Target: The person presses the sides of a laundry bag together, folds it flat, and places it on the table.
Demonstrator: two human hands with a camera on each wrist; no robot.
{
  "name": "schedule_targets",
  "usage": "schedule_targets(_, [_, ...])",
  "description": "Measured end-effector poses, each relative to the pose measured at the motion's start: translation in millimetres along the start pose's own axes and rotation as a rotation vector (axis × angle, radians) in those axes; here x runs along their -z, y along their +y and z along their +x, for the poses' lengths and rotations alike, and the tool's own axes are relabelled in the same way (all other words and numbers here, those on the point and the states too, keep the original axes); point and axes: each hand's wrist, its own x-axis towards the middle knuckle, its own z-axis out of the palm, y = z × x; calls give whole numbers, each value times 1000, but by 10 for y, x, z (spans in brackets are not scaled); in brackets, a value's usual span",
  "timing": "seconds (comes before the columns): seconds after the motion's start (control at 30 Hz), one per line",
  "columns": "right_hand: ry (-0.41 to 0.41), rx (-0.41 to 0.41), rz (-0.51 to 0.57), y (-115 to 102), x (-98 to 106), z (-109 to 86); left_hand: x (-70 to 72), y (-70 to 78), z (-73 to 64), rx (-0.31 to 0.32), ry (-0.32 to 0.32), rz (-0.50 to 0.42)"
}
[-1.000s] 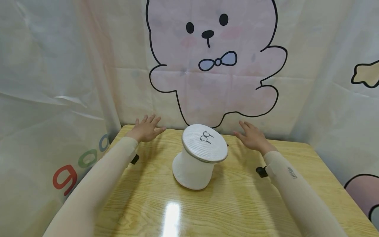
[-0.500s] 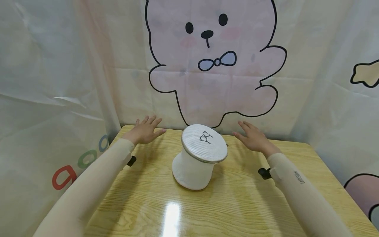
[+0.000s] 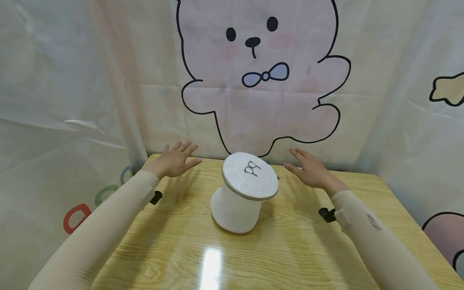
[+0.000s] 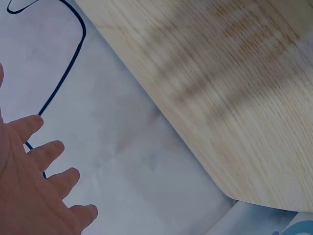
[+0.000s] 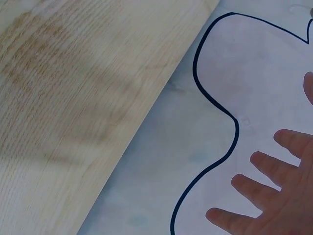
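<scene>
A white mesh drum-shaped laundry bag [image 3: 239, 205] stands on the wooden table, narrow in the waist. Its round top [image 3: 250, 176] tilts toward the right and bears a small dark glasses-like mark. To its left, my left hand [image 3: 174, 162] hovers over the table with fingers spread, holding nothing. On the other side my right hand [image 3: 309, 169] is held out the same way, apart from the bag. Both wrist views show the spread fingers of the left hand [image 4: 36, 181] and the right hand [image 5: 274, 186] with nothing in them.
The wooden table [image 3: 174, 249] ends at a back edge near both hands. Behind it hangs a fabric backdrop [image 3: 159, 112] with a pink cartoon bear. More printed fabric [image 3: 54, 141] closes off the left side, and a similar sheet [image 3: 417, 149] the right.
My forearms have shifted slightly outward and back, the left one to the left and the right one to the right. The fingers stay spread. The white bag has not moved.
</scene>
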Motion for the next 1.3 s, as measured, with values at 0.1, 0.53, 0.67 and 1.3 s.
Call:
schedule_targets(0.1, [3, 12, -4, -22, 18, -30, 13, 25, -22, -15, 6, 12])
schedule_targets(0.53, [32, 68, 8, -134, 68, -153, 78, 141, -126, -67, 5, 8])
schedule_targets(0.67, [34, 82, 9, -161, 72, -173, 110, 194, -155, -83, 9, 12])
schedule_targets(1.3, [29, 118, 39, -314, 106, -259, 204, 456, -295, -164, 18, 7])
